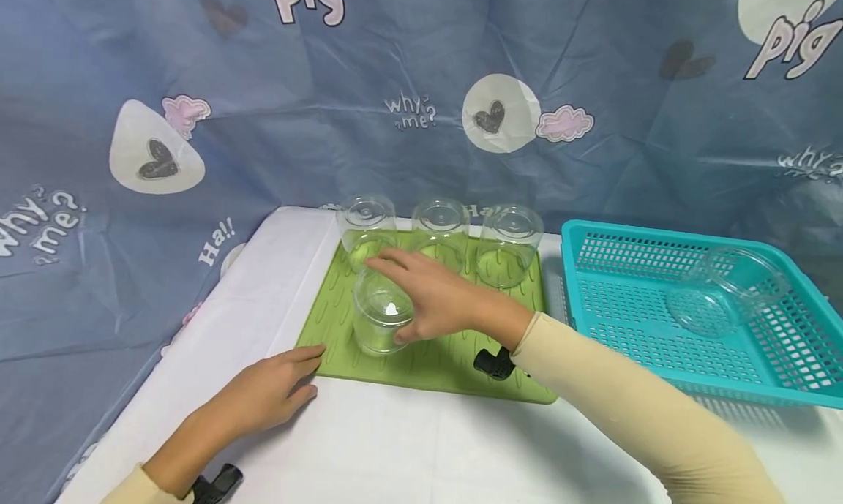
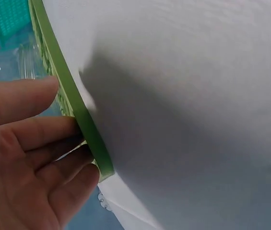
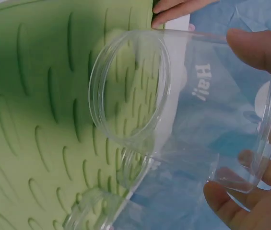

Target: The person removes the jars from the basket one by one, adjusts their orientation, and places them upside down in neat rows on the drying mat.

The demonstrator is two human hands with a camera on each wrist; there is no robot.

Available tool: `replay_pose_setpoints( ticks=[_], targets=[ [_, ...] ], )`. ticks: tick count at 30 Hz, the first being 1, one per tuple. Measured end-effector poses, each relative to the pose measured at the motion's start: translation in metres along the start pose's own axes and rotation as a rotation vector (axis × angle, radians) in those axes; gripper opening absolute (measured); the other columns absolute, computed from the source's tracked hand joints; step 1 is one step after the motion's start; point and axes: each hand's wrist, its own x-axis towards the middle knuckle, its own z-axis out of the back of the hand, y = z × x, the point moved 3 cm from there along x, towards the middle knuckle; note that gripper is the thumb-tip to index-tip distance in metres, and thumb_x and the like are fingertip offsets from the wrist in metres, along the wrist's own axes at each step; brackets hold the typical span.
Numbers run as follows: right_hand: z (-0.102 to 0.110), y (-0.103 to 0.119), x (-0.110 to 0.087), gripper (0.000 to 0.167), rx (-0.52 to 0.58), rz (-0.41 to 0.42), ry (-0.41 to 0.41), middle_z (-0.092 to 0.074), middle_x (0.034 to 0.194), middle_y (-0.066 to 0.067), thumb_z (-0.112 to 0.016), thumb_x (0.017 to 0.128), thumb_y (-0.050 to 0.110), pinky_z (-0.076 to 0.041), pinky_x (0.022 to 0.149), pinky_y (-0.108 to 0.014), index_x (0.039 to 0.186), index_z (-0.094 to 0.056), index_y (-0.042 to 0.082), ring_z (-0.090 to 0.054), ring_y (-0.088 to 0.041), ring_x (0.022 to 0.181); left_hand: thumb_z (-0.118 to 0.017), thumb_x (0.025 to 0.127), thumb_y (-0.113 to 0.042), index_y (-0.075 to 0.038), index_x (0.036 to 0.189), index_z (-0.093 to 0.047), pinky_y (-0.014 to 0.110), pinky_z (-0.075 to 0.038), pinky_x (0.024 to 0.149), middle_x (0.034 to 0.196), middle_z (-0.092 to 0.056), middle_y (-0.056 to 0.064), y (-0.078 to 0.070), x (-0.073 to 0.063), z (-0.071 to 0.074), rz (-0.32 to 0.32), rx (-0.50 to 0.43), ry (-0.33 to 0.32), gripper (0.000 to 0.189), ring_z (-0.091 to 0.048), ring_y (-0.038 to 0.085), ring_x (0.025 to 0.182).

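Note:
My right hand (image 1: 437,299) holds a clear plastic jar (image 1: 382,317) over the front left part of a green ridged mat (image 1: 454,376). Its thumb and fingers spread round the jar's base end, while the ringed mouth (image 3: 97,91) faces the mat. Whether the rim touches the mat I cannot tell. Behind it, three similar clear jars stand bottom up in a row: left (image 1: 367,230), middle (image 1: 441,233) and right (image 1: 510,244). At the mat's front left corner, the loosely extended fingers of my left hand (image 1: 263,390) touch the edge.
Right of the mat sits a turquoise perforated basket (image 1: 658,387), with another clear jar (image 1: 724,292) lying tilted inside. A white cloth (image 1: 369,445) covers the table. A blue printed curtain (image 1: 329,138) hangs close behind the jars.

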Motion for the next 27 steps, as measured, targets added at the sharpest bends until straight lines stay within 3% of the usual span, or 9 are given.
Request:
replay_pose_setpoints(
  ticks=[7, 12, 18, 27],
  targets=[
    [-0.004, 0.003, 0.016, 0.11, 0.061, -0.041, -0.052, -0.03, 0.161, -0.01, -0.086, 0.072, 0.042, -0.041, 0.116, -0.048, 0.159, -0.023, 0.019, -0.039, -0.029, 0.144, -0.066, 0.093, -0.019, 0.003, 0.126, -0.066, 0.052, -0.052, 0.1, 0.142, -0.059, 0.015, 0.006, -0.002, 0.004, -0.025, -0.085, 0.036, 0.04, -0.062, 0.038, 0.123],
    [-0.01, 0.006, 0.029, 0.107, 0.048, -0.05, -0.044, -0.03, 0.16, -0.01, -0.083, 0.074, 0.047, -0.041, 0.116, -0.048, 0.159, -0.023, 0.02, -0.037, -0.029, 0.145, -0.068, 0.092, -0.02, 0.004, 0.131, -0.061, 0.054, -0.049, 0.103, 0.147, -0.054, 0.017, 0.007, -0.001, 0.004, -0.011, -0.148, 0.091, 0.046, -0.058, 0.041, 0.127],
    [-0.018, 0.011, 0.04, 0.107, 0.006, -0.038, -0.025, -0.031, 0.16, -0.011, -0.082, 0.075, 0.049, -0.041, 0.117, -0.046, 0.159, -0.022, 0.018, -0.038, -0.029, 0.144, -0.069, 0.091, -0.023, 0.003, 0.135, -0.058, 0.057, -0.047, 0.107, 0.151, -0.05, 0.016, 0.005, -0.002, 0.002, 0.032, -0.161, 0.123, 0.053, -0.055, 0.042, 0.131],
    [-0.026, 0.01, 0.051, 0.103, 0.037, -0.08, -0.002, -0.026, 0.162, -0.011, -0.079, 0.079, 0.05, -0.04, 0.117, -0.047, 0.159, -0.021, 0.02, -0.04, -0.031, 0.143, -0.069, 0.091, -0.023, 0.003, 0.136, -0.057, 0.058, -0.046, 0.107, 0.151, -0.049, 0.017, 0.005, -0.001, 0.004, 0.046, -0.159, 0.131, 0.053, -0.054, 0.042, 0.132]
  ],
)
